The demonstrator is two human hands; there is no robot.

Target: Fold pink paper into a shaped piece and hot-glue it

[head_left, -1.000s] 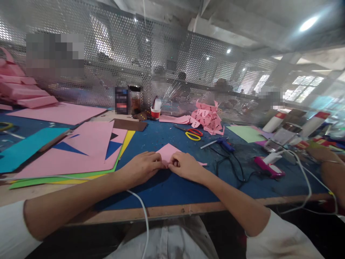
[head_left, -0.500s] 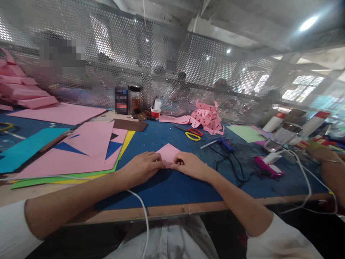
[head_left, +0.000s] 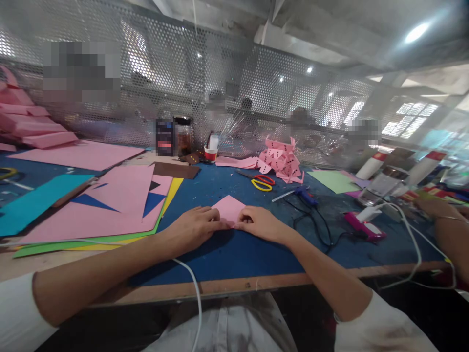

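A small pink sheet of paper (head_left: pixel 230 208) lies on the blue table mat (head_left: pixel 234 254), its pointed top facing away from me. My left hand (head_left: pixel 198 224) has its fingers curled on the sheet's left part, thumb reaching along the near edge. My right hand (head_left: pixel 260 224) pinches the near edge from the right, fingers bent. The two thumbs almost meet at that edge. Both hands cover the paper's sides, so only its middle and top show.
Left, pink, green and yellow sheets (head_left: pixel 73 230) overlap. Beyond my hands lie scissors (head_left: pixel 262 184) and a dotted pink paper bundle (head_left: pixel 280 160). Right are a blue glue gun (head_left: pixel 307 195), cables, a magenta power strip (head_left: pixel 364 227), a jar (head_left: pixel 383 186) and another person's arm (head_left: pixel 449 220).
My left thumb has slid right along the paper's near edge, closer to my right hand. My right hand has shifted very slightly. The paper stays in place.
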